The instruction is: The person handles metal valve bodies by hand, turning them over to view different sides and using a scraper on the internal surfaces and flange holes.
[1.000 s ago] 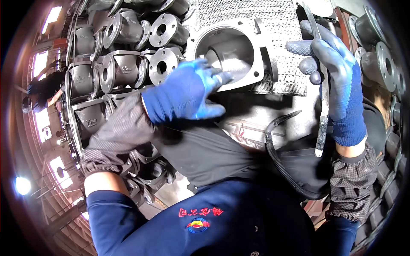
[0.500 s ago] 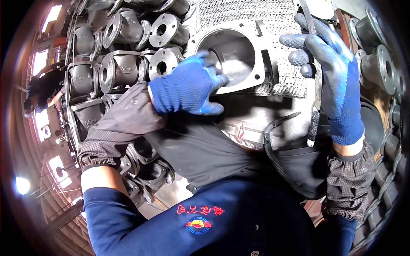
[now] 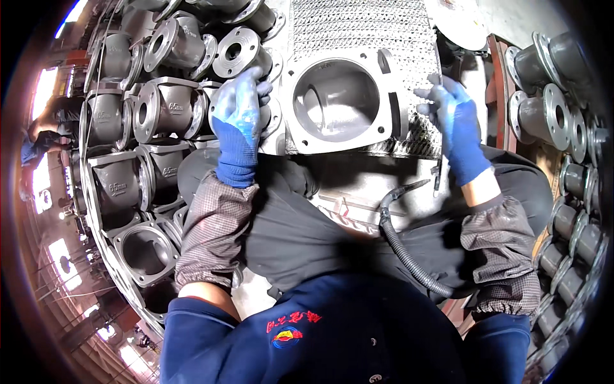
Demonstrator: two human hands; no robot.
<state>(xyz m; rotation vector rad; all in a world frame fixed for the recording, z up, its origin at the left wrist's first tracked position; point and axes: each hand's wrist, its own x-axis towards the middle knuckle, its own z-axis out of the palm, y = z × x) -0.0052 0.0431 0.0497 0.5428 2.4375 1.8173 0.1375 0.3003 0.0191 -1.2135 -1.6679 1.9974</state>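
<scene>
A grey cast valve body [image 3: 336, 144] with a square flange and a wide round bore faces up from the ribbed metal mat [image 3: 358, 22]. My left hand [image 3: 238, 109], in a blue coated glove, is raised left of it. Its fingers are apart and hold nothing I can see, close in front of a round-flanged casting [image 3: 235, 54]. On the other side my right hand [image 3: 457, 118], gloved alike, is open at the mat's right edge, its fingers toward the valve body without touching it. A thin bar [image 3: 437, 179] shows its lower end below that edge, its upper part hard to make out.
Several grey flanged valve bodies [image 3: 176, 110] are stacked at the left. More flanged castings [image 3: 540, 115] line the right side. A black corrugated hose [image 3: 400, 246] curves over my lap. A white round lid-like thing [image 3: 460, 25] is at the far right. Another person [image 3: 41, 147] is at the far left.
My left hand has left the valve body's bore and moved left. My right hand has moved left and slightly down. The bar no longer crosses in front of my right palm.
</scene>
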